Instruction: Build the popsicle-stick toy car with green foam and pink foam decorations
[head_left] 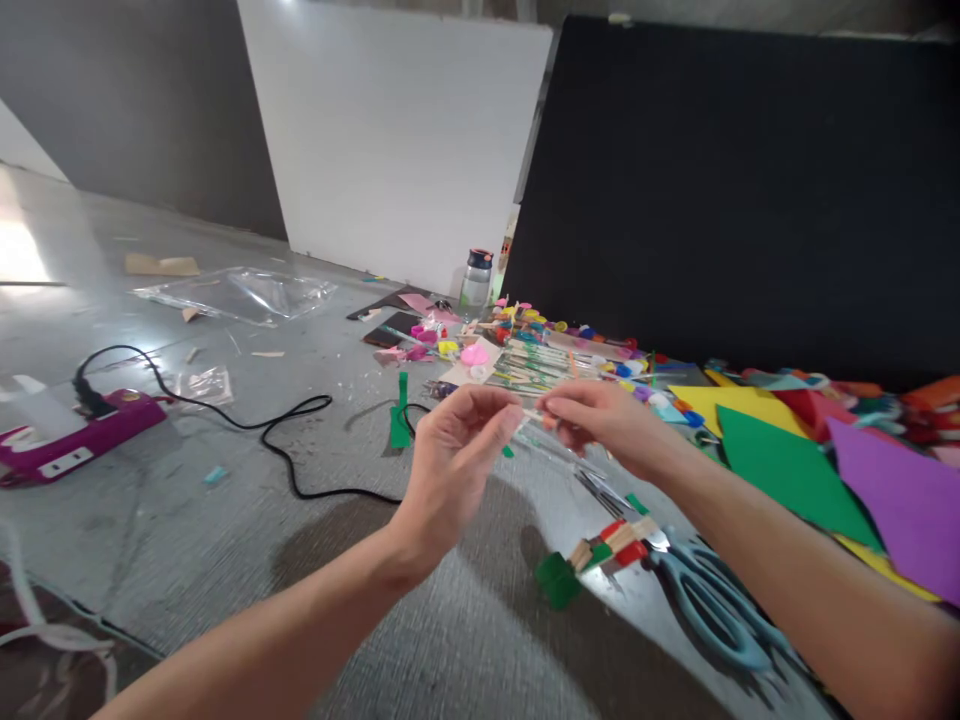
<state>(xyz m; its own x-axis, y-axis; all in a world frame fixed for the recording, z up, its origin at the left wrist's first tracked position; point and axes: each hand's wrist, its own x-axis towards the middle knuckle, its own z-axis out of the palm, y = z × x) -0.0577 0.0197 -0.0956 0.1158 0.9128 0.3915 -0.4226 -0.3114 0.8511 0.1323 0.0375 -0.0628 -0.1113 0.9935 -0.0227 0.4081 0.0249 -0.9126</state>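
My left hand (pixel 461 450) is raised over the middle of the table, its thumb and forefinger pinched together. Facing it, my right hand (pixel 600 418) is closed in a similar pinch. Between the two sets of fingertips is a small pale piece (pixel 529 413), too small and blurred to name. Below my right hand lie scissors with blue-grey handles (pixel 712 605). Against their blades rests a small craft assembly of wood, red parts and green pieces (pixel 611 545). A green paper piece (pixel 400 426) is left of my left hand.
A purple power strip (pixel 112 435) with a black cable (pixel 289 470) lies on the left. Clear plastic packaging (pixel 247 295) is behind it. At the back stands a water bottle (pixel 478 280). Craft supplies and coloured sheets, including a green sheet (pixel 795 475), cover the right side.
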